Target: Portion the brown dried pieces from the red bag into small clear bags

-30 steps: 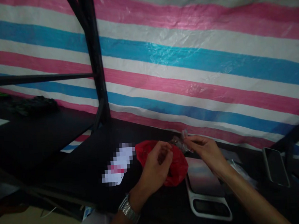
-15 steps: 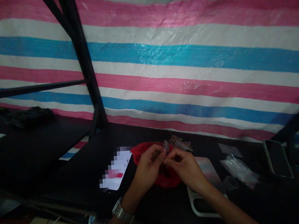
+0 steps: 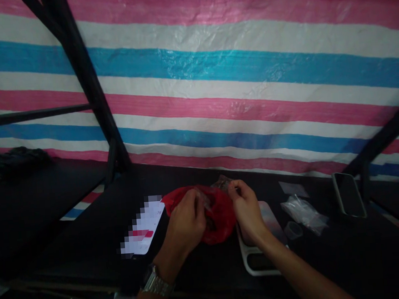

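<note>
My left hand (image 3: 188,218), with a metal watch (image 3: 156,282) on the wrist, pinches a small clear plastic bag (image 3: 203,198) over the red plastic bag (image 3: 221,216). Some dark stuff lies inside the red bag, too dim to name. At the red bag's right rim is my right hand (image 3: 246,205), its fingers closed; what they hold, if anything, I cannot make out. Just behind its fingertips lies a small filled clear packet (image 3: 221,182), partly hidden. Below my right wrist sits a white kitchen scale (image 3: 262,266), partly covered by the forearm.
A printed white card (image 3: 144,235) lies left of the red bag. To the right are a small clear cup (image 3: 293,230), a bundle of clear plastic bags (image 3: 304,212), a flat clear bag (image 3: 293,189) and a phone (image 3: 349,196). Black metal posts (image 3: 91,88) and a striped sheet (image 3: 217,107) stand behind.
My hands, together over the red bag before, have come apart. The left keeps the small clear bag; the right has moved to the red bag's right rim. The view has shifted slightly right.
</note>
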A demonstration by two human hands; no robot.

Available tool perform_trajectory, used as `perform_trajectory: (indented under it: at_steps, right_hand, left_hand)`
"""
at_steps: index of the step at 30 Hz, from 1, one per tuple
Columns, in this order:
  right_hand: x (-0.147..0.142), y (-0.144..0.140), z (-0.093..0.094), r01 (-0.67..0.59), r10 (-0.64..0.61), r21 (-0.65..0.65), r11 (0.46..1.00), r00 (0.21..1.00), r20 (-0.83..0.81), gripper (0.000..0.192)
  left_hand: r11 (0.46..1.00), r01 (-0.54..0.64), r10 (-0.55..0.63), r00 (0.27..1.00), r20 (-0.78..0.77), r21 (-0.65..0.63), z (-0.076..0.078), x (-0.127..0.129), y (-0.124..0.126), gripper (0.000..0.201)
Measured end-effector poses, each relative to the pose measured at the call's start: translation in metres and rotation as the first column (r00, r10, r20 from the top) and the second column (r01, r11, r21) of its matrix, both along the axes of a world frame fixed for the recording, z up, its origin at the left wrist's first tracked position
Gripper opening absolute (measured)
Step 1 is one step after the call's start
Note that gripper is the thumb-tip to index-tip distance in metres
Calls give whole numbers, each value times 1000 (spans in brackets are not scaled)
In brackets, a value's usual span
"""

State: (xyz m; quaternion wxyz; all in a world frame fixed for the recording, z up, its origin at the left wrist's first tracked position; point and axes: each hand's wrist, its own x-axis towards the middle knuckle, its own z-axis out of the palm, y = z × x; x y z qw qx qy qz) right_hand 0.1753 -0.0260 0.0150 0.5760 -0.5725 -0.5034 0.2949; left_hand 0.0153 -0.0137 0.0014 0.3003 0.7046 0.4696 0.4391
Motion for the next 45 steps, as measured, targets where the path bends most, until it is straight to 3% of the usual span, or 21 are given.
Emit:
perform_trajectory:
  at_steps: [3, 5, 9, 13, 18, 22, 23, 25, 27, 28, 29, 31, 33, 36, 40, 43, 45]
  right_hand:
    - [-3, -7, 8, -127, 113, 57, 990, 973, 204, 15]
    - [-7, -12, 11, -188, 169, 27, 982, 929, 329, 12]
    - [-9, -14, 11, -222, 226, -55, 973, 895, 386, 20]
    - [-8, -10, 3, -173, 157, -7, 985, 879, 450, 19]
    - [-10, -6, -1, -52, -51, 147, 988, 784, 619, 14]
    - [-11, -8, 12, -114, -39, 176, 978, 726, 687, 14]
    - [-12, -10, 15, -133, -38, 190, 973, 718, 695, 15]
    - [-14, -14, 19, -179, -26, 208, 962, 696, 718, 17]
    - [-16, -17, 19, -242, 3, 205, 948, 654, 756, 18]
    - [-17, -19, 17, -273, 16, 203, 941, 631, 776, 18]
    - [-18, -19, 15, -296, 20, 206, 933, 613, 790, 18]
    - [-20, -19, 9, -303, -12, 245, 921, 606, 796, 16]
    - [-21, -16, 4, -276, -75, 297, 914, 606, 792, 15]
    - [-20, -11, -3, -242, -142, 332, 912, 574, 806, 13]
    - [-14, -8, -9, -234, -102, 242, 942, 486, 868, 10]
    - [-5, -8, -10, -262, -31, 134, 956, 363, 931, 9]
    - [2, -8, -9, -256, 0, 76, 964, 285, 959, 9]
  left_hand:
    - [997, 70, -66, 990, 128, -26, -1, 0, 2, 22]
    - [989, 134, -116, 967, 228, -65, -4, 0, 3, 22]
    - [981, 169, -138, 952, 274, -94, -8, 2, 5, 21]
    - [983, 158, -138, 972, 193, -96, -9, 2, 5, 14]
    - [988, 90, -63, 976, 208, -123, -10, 5, 4, 13]
    - [965, 101, -26, 956, 292, -244, -4, 6, 4, 28]
    - [934, 141, -18, 936, 351, -329, -2, 5, 4, 36]
    - [796, 314, 19, 841, 541, -517, 5, 3, 5, 54]
    - [629, 524, 96, 681, 726, -574, 11, -1, 6, 59]
    - [592, 588, 130, 607, 784, -552, 13, -4, 6, 54]
    - [605, 604, 143, 558, 817, -519, 14, -6, 7, 46]
    - [681, 556, 160, 522, 838, -477, 15, -11, 8, 28]
    - [745, 479, 181, 525, 831, -465, 12, -14, 11, 18]
    - [788, 408, 194, 546, 815, -461, 4, -15, 16, 18]
    - [856, 302, 182, 584, 791, -420, -8, -12, 23, 38]
    - [906, 208, 155, 647, 747, -368, -15, -11, 26, 64]
    - [931, 160, 129, 696, 706, -327, -19, -11, 28, 71]
